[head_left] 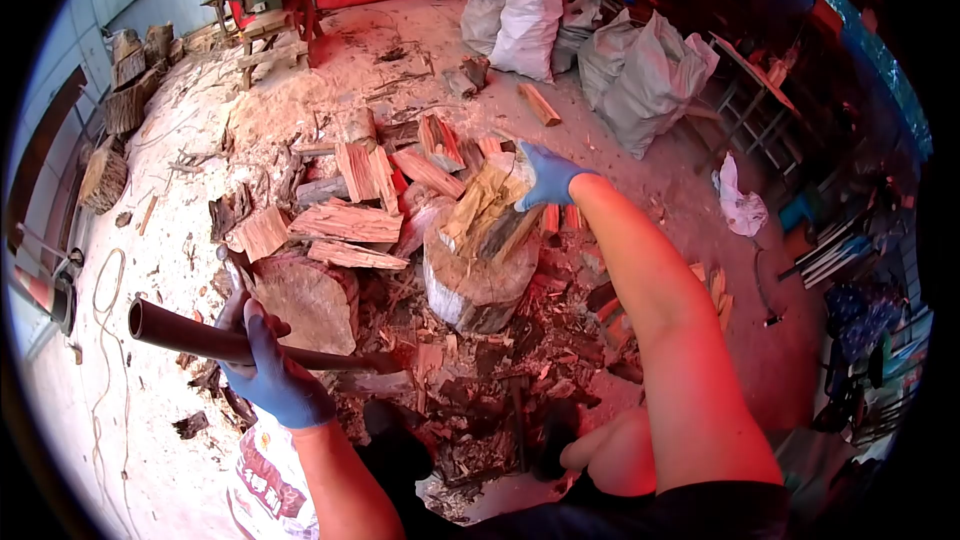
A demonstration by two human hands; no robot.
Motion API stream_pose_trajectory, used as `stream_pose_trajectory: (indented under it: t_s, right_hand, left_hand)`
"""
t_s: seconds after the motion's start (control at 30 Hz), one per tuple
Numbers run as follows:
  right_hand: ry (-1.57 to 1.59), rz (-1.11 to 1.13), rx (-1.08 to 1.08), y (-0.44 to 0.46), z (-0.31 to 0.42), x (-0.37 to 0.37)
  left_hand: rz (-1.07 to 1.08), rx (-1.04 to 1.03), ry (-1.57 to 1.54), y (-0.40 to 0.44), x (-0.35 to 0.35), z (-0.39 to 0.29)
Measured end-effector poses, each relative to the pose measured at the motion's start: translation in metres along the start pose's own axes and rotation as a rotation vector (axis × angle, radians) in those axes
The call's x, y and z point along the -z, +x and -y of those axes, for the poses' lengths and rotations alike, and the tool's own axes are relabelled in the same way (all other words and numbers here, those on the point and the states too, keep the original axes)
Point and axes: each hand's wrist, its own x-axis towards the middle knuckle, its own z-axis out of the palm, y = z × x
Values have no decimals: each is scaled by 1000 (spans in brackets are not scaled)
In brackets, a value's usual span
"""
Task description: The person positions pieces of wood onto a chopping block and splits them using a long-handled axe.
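Note:
My left hand (275,365), in a blue glove with darkened fingers, is closed around a dark pipe-like handle (200,338). The handle's open round end points left; its far end, low among the wood chips, is too unclear to name. My right hand (548,178), also blue-gloved, grips the upper right end of a rough split log (485,200). That log rests tilted on top of a pale, round chopping block (478,290). The palm side of my right hand and some of its fingers are hidden.
Split firewood (345,222) lies heaped left of and behind the block. A thick log (305,300) sits near my left hand. Bark and chips surround my feet. Farther back are filled white sacks (520,15), a small workbench (265,0) and stacked logs (125,105); a cord (100,340) lies left.

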Motion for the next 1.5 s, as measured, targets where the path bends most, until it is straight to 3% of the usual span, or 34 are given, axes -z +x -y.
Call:
stream_pose_trajectory:
  t_s: [0.2,0.3,0.37,0.4,0.47,0.6,0.63,0.67,0.73,0.77,0.8,0.87,0.9,0.93,0.97,1.03,1.13,1.17,1.2,1.23,1.3,1.33,1.37,1.43,1.5]
  right_hand:
    - [199,-143,-33,-35,9,-1]
    - [523,-571,22,-83,36,-29]
    - [986,-485,6,-103,47,-85]
    - [1413,-266,72,-122,58,-116]
    - [1705,138,-127,-171,98,-165]
    - [2085,577,-330,-246,196,-244]
    - [2300,676,-252,-265,216,-242]
    - [2435,481,-139,-279,238,-239]
    - [1834,-153,401,-303,265,-237]
    - [1549,-497,486,-317,280,-232]
    - [1861,-623,630,-331,294,-226]
    - [2476,-865,930,-362,318,-206]
    - [2458,-655,919,-379,304,-200]
    - [2420,-453,902,-395,290,-196]
    - [2542,-142,699,-409,279,-187]
    - [2793,476,127,-438,256,-168]
    - [2728,331,47,-446,249,-166]
    - [2622,187,-63,-449,247,-163]
    - [2511,45,-171,-451,244,-162]
    - [2517,31,-158,-453,240,-161]
    - [2172,-225,-218,-447,227,-161]
    - [2067,-425,-211,-424,216,-184]
    - [2061,-436,-200,-409,211,-190]
    - [1985,-697,-190,-394,212,-198]
    - [2338,-540,-222,-408,215,-178]
  left_hand:
    - [21,29,-56,2,8,0]
    - [60,88,-112,-1,10,-2]
    - [84,131,-160,-11,6,-9]
    - [80,118,-160,-18,2,-13]
    - [167,37,-173,-30,6,-13]
    - [456,216,-294,-75,13,-72]
    - [550,208,-222,-94,16,-78]
    - [636,209,-269,-117,19,-91]
    - [820,140,-254,-161,34,-112]
    - [963,-79,-195,-173,46,-121]
    - [1031,9,-297,-189,59,-134]
    - [1142,-12,-475,-201,90,-144]
    - [1192,-20,-556,-201,105,-149]
    - [1094,-15,-528,-210,115,-178]
    - [1183,-105,-677,-201,123,-196]
    - [1173,-2,-858,-196,154,-200]
    - [1223,175,-834,-189,208,-203]
    - [1297,154,-794,-183,225,-195]
    - [1390,298,-738,-176,246,-178]
    - [1433,437,-564,-172,261,-176]
    - [1522,623,-162,-178,273,-183]
    - [1495,472,-13,-196,273,-162]
    - [1448,322,125,-216,266,-135]
    - [1215,-117,872,-257,244,-122]
    - [1192,29,721,-282,229,-81]
